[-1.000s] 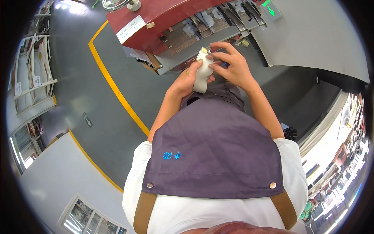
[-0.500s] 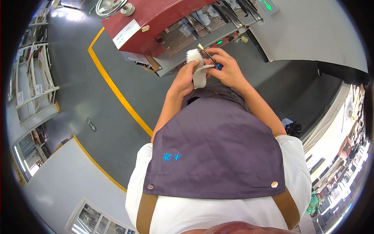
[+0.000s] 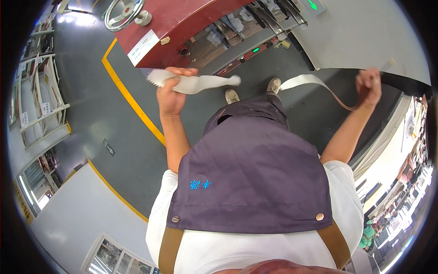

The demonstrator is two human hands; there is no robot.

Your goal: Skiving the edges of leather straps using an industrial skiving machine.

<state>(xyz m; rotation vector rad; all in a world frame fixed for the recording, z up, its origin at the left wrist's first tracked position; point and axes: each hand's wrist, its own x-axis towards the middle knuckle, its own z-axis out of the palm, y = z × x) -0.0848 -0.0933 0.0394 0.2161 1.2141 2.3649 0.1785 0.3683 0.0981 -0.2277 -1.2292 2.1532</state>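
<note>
My left hand [image 3: 170,97] is closed around a white band [image 3: 206,84] with a toothed end. That toothed end sticks out past my thumb to the left, and the other end points right, over my feet. Far out to the right, my right hand [image 3: 368,87] is a fist on a thin whitish strip [image 3: 306,80], which bows away from it toward the middle. A gap shows between the band and the strip. I cannot make out the screwdriver now; my right fist may hide it.
Ahead stands a red machine [image 3: 166,25] with a metal handwheel [image 3: 109,20] and metal bars. A grey-white panel [image 3: 360,41] rises at the right. My shoes [image 3: 232,96] are on the grey floor, right of a yellow line [image 3: 132,102]. Racks [image 3: 43,109] stand at far left.
My hands, earlier together in front of the machine, have swung wide apart. The white material now shows as two separate lengths. The blue-handled screwdriver in my right hand is no longer visible.
</note>
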